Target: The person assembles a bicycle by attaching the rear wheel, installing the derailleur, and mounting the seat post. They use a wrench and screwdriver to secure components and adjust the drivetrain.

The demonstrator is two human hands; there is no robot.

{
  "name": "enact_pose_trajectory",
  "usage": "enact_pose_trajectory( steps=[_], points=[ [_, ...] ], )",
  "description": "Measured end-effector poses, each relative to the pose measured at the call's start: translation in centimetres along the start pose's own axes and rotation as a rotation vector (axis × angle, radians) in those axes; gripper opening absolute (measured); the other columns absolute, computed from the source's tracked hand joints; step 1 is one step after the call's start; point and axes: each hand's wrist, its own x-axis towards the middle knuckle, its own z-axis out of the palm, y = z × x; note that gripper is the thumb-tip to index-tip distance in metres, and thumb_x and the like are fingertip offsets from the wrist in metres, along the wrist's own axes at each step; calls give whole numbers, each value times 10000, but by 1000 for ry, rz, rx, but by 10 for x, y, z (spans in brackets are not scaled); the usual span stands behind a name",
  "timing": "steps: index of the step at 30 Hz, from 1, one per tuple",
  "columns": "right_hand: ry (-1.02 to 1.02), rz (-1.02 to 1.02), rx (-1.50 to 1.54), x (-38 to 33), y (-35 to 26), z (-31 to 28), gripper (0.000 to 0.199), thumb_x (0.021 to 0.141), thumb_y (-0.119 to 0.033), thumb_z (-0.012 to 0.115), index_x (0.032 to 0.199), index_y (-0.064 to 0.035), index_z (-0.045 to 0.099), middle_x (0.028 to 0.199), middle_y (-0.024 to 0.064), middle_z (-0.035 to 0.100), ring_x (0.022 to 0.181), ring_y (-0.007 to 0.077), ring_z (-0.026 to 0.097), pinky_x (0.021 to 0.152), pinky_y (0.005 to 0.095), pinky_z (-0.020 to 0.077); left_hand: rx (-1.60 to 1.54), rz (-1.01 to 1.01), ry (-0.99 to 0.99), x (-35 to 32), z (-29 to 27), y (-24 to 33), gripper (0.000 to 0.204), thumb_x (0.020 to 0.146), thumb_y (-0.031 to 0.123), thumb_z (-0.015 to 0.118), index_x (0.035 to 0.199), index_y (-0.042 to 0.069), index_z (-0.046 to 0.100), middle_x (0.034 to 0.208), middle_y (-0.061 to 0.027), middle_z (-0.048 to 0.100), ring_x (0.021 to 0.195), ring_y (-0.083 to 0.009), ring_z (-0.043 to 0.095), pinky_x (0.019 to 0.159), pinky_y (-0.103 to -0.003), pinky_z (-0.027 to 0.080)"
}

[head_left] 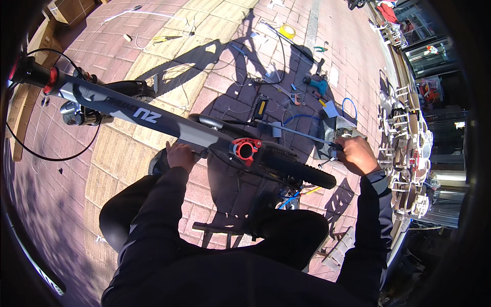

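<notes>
grey bicycle frame (153, 118) lies slanted across the person's lap above brick paving (128, 153). left hand (180, 155) curls its fingers closed on the frame's underside; right hand (357, 154) grips a thin rod (296, 132) by the rear tyre (302, 171).

One grey bicycle frame (153, 118) is seen, fitted with one red seat clamp (245, 149) and one knobby rear tyre (302, 171). Two hands are counted: one left hand (180, 155) closed on the frame's underside, one right hand (358, 155) closed around the end of one thin rod (296, 133). On the brick paving (123, 153), one yellow tape roll (287, 31), one teal power drill (315, 83) and one loop of blue hose (349, 106) are counted. Smaller scattered tools cannot be counted reliably.
</notes>
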Motion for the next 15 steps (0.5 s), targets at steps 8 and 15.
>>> enact_pose_trajectory(
  steps=[8,15],
  points=[
    [6,65,-146,21,-18,29,171,821,-202,643,878,-64,725,824,210,703,840,418,699,755,513,564,201,48,-257,13,-37,-7,290,887,359,654,984,117,781,1031,-106,755,1073,-299,678,1057,-529,413],
    [21,67,-153,46,-51,39,179,818,-173,639,842,-20,728,824,199,715,826,400,713,789,500,578,222,10,-340,9,-65,3,309,896,380,630,1001,136,789,1066,-84,758,1125,-282,654,991,-512,424]
  ],
)
